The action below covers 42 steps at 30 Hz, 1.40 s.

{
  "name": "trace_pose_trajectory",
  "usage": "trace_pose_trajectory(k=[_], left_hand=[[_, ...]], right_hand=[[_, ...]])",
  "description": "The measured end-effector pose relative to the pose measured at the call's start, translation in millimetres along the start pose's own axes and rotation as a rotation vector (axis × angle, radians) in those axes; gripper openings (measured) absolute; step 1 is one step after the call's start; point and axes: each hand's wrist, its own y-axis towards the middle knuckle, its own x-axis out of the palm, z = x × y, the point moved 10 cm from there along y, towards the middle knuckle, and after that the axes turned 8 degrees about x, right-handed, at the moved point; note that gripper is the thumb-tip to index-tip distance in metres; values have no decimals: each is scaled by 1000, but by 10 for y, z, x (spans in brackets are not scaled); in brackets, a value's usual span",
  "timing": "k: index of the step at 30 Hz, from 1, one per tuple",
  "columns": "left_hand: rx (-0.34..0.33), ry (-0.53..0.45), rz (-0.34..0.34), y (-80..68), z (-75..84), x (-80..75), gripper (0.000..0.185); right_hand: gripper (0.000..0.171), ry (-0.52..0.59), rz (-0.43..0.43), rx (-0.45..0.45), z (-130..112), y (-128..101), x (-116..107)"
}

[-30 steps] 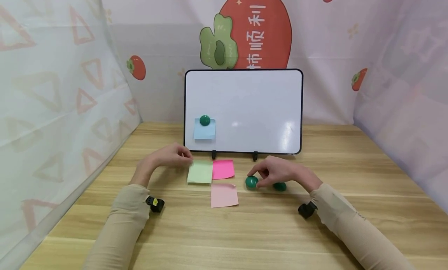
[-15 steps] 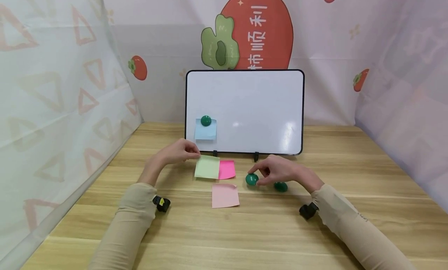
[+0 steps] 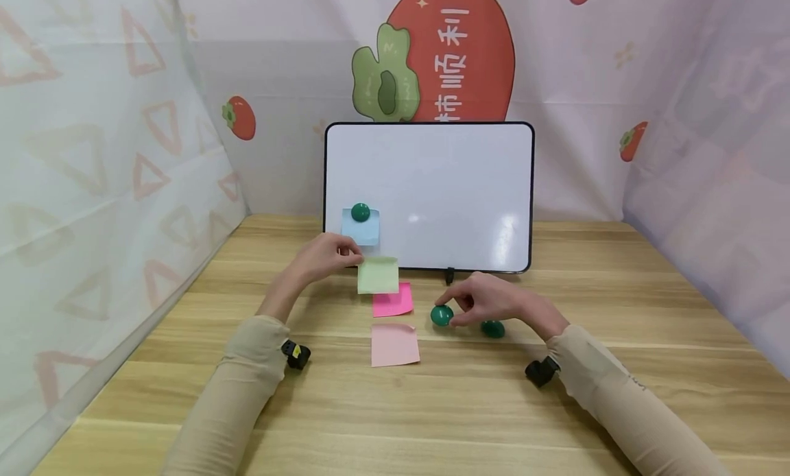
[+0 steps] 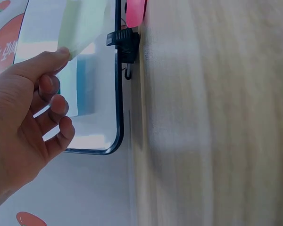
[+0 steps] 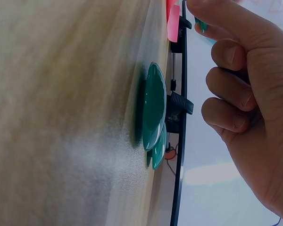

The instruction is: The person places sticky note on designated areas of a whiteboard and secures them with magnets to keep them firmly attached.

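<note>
A pale, wrinkled cloth backdrop, printed with red fruit and faint triangles, hangs behind a wood-grained desk, its printed writing cut off by the top of a glossy whiteboard with a thin black rim and rounded corners. My left grip pinches a corner of a square pale green note, thin paper that looks almost see-through from the left wrist, where its far end runs out of frame. From my head, the note hangs in front of the board's bottom edge, and it covers the upper part of a hot pink note on the desk; I cannot tell whether it touches the board. Nearer me lies a light pink note, one top corner curling. My right grip is narrow, finger and thumb closed on a smooth, domed green magnet; whether it is lifted off the wood is hard to make out, and the right wrist view cuts off my fingertip. A shiny oval magnet rests just beside that hand; from the wrist, another green shape peeks out behind it, mostly hidden. On the board, a round magnet overlaps the top of a blue note.
</note>
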Motion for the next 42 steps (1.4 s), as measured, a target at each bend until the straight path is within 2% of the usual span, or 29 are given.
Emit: trace_pose_trajectory(k=[6, 16, 21, 27, 35, 42], left_hand=[[29, 125, 50, 220, 137, -114, 18], [30, 248, 109, 511, 256, -223, 18], [33, 291, 139, 570, 277, -253, 18], [38, 292, 177, 628, 289, -262, 17], [48, 328, 196, 759, 357, -237, 19], [50, 354, 221, 813, 363, -248, 18]], right_hand=[[34, -3, 3, -3, 2, 11, -4], [33, -11, 3, -1, -5, 36, 9], [33, -16, 5, -1, -17, 46, -8], [34, -26, 11, -4, -26, 55, -20], [33, -25, 70, -25, -53, 99, -115], [36, -33, 101, -20, -24, 189, -182]])
